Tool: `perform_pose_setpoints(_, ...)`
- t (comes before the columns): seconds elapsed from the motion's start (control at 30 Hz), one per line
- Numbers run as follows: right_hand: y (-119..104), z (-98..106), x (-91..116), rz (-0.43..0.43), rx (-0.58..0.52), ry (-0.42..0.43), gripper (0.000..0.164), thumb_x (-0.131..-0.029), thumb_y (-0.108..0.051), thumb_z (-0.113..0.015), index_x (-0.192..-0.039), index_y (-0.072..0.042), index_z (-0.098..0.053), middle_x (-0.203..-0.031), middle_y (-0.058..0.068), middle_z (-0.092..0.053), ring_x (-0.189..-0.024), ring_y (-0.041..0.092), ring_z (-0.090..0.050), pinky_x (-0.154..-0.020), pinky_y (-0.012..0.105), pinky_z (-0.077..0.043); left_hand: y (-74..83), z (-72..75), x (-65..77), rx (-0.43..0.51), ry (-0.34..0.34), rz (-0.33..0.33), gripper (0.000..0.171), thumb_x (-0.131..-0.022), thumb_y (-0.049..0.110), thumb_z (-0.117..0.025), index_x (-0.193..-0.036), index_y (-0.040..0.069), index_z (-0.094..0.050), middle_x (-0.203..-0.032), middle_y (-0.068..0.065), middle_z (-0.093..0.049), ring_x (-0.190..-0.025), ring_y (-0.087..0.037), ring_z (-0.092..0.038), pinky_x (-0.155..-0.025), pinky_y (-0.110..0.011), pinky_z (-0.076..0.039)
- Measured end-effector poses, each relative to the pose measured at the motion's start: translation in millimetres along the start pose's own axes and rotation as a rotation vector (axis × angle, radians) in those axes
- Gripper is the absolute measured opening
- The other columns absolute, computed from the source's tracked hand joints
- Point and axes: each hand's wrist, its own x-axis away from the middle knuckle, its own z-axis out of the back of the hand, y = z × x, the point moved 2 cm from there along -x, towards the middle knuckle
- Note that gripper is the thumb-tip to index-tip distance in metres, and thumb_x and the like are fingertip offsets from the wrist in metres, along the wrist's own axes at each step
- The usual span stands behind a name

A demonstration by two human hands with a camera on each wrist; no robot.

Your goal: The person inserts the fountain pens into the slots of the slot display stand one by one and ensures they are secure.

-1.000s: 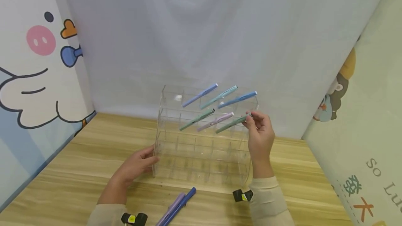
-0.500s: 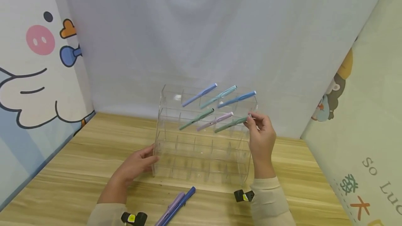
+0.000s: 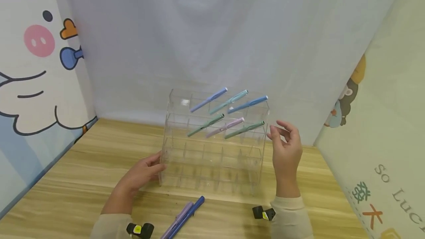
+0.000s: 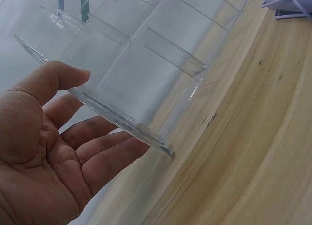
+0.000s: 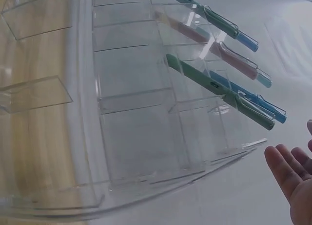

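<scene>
A clear acrylic tiered pen rack (image 3: 212, 152) stands upright on the table. My left hand (image 3: 141, 174) grips its left side panel, thumb in front and fingers behind, as the left wrist view shows. Beside the rack's right edge, my right hand (image 3: 287, 152) has loosely bent fingers and holds nothing. Nearest to it lies a green pen (image 3: 244, 130) in the second tier, left of which sit a lilac pen (image 3: 225, 127) and another green pen (image 3: 206, 125). The top tier carries a periwinkle pen (image 3: 209, 100), an aqua pen (image 3: 229, 101) and a blue pen (image 3: 248, 104).
In front of the rack, a purple pen (image 3: 177, 220) and a dark blue pen (image 3: 188, 215) lie side by side on the wooden table (image 3: 232, 217). A pale curtain (image 3: 212, 28) hangs behind, with printed panels at both sides.
My right hand has let go of the green pen at the right of the second tier and drawn away to the right. The pen stays in the rack; my left hand keeps its grip.
</scene>
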Motion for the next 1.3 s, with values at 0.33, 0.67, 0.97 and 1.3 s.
perform_pose_setpoints(0.33, -24.3, 21.7, 4.2, 0.08, -0.009, -0.066, 0.031, -0.095, -0.002, -0.062, -0.125, 0.005, -0.057, -0.117, 0.002, -0.063, -0.1, 0.012, -0.066, -0.08, 0.018, -0.055, -0.9, 2.2, -2.0, -0.022, 0.004, 0.005, 0.069, -0.098, 0.033, -0.06, -0.156, 0.017, -0.028, -0.154, -0.022, -0.036, -0.135, -0.039, -0.044, -0.102, -0.048, -0.048)
perform_pose_setpoints(0.67, -41.9, -3.7, 30.6, 0.228, 0.203, -0.647, 0.026, -0.093, -0.006, -0.067, -0.119, -0.006, -0.064, -0.109, 0.005, -0.07, -0.098, 0.01, -0.067, -0.08, 0.023, -0.057, -2.6, 5.9, -2.9, -0.045, 0.007, 0.024, 0.072, -0.097, 0.037, -0.061, -0.157, 0.016, -0.026, -0.159, -0.022, -0.027, -0.138, -0.039, -0.039, -0.107, -0.053, -0.042)
perform_pose_setpoints(0.97, -44.5, -47.3, 75.6, 0.228, 0.419, -1.12, 0.033, -0.095, -0.033, -0.065, -0.125, -0.02, -0.063, -0.119, -0.007, -0.067, -0.101, 0.008, -0.066, -0.085, 0.029, -0.056, 0.8, 5.0, -3.9, -0.042, 0.0, 0.007, 0.073, -0.096, 0.038, -0.062, -0.156, 0.016, -0.027, -0.157, -0.021, -0.031, -0.138, -0.039, -0.04, -0.108, -0.052, -0.042)
perform_pose_setpoints(1.3, -30.6, -76.0, 109.7, 0.251, 0.548, -1.35, 0.034, -0.094, -0.03, -0.068, -0.126, -0.02, -0.064, -0.123, -0.009, -0.065, -0.113, 0.009, -0.061, -0.094, 0.028, -0.052, 0.9, 2.5, -2.9, -0.038, -0.019, -0.007, 0.073, -0.098, 0.037, -0.06, -0.157, 0.014, -0.024, -0.157, -0.023, -0.03, -0.137, -0.04, -0.042, -0.104, -0.049, -0.046)
